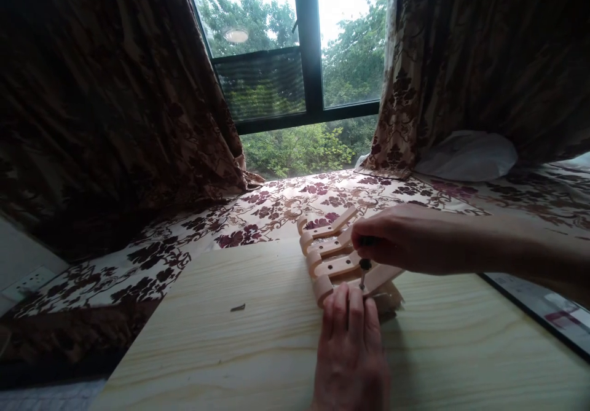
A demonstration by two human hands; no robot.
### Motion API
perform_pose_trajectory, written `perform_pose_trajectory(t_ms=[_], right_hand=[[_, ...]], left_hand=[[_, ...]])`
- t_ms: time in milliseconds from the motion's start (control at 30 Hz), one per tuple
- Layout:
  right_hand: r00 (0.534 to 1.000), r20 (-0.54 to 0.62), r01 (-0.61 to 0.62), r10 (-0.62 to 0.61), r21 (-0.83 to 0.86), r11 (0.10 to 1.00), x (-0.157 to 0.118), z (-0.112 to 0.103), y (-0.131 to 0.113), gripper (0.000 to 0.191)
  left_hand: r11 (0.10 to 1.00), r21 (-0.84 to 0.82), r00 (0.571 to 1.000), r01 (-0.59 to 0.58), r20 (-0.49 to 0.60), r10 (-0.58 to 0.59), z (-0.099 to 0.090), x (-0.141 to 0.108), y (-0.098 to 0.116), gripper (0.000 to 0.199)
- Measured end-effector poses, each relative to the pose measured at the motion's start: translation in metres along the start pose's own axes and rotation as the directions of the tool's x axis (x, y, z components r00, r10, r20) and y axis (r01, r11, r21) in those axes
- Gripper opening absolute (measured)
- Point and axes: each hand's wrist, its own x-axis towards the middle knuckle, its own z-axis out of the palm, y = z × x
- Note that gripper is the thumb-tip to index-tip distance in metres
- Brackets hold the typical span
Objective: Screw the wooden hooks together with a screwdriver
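A slatted wooden rack (pixel 332 268) with rounded hooked ends and dark screw holes sits on the pale wooden board. My right hand (pixel 401 239) is closed round the dark handle of a screwdriver (pixel 364 265), whose shaft points down at the nearest slat. My left hand (pixel 350 343) grips the near end of the rack, its fingers bent over the slat beside the screwdriver tip. The tip meets what looks like a screw, too small to make out. A small dark screw (pixel 238 308) lies loose to the left.
The pale wooden board (pixel 207 349) has a dark-edged flat object (pixel 544 313) along its right side. Behind stretches a flower-patterned cloth (pixel 276 205), with a white plastic bag (pixel 468 156) at the right. Patterned curtains (pixel 203 110) flank the window (pixel 313 42). A wall socket (pixel 30 282) is at far left.
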Motion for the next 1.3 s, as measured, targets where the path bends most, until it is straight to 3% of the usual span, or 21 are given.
perform_pose_trajectory(t_ms=[100, 300, 500, 800, 1067, 1300], right_hand=[[1.0, -0.008, -0.002, 0.002, -0.008, 1.0, 0.004, 0.005, -0.001, 0.019], [0.988, -0.074, -0.144, 0.135, -0.134, 0.98, 0.007, 0.011, 0.0, 0.025], [1.0, -0.012, 0.025, -0.025, 0.013, 1.0, 0.001, 0.002, 0.003, 0.019], [0.992, -0.09, -0.1, 0.088, -0.141, 0.985, 0.005, 0.012, 0.002, 0.026], [0.997, -0.034, 0.07, -0.069, 0.026, 0.997, 0.0, 0.005, 0.007, 0.02], [0.995, -0.062, -0.079, 0.072, -0.125, 0.989, 0.003, 0.01, 0.0, 0.03]], left_hand=[[1.0, 0.0, 1.0, 0.001, -0.011, -0.001, 0.0, 0.001, 0.001, 0.044], [1.0, -0.006, 1.0, -0.006, 0.003, 0.006, -0.001, 0.0, -0.001, 0.045], [1.0, -0.008, 0.999, -0.016, 0.031, 0.016, 0.0, -0.002, -0.001, 0.048], [1.0, -0.018, 1.0, -0.011, 0.027, 0.011, -0.001, -0.002, -0.001, 0.048], [1.0, -0.026, 0.999, -0.014, 0.031, 0.015, -0.002, -0.001, 0.0, 0.048], [1.0, -0.023, 0.999, -0.01, 0.037, 0.011, 0.0, -0.002, -0.002, 0.048]])
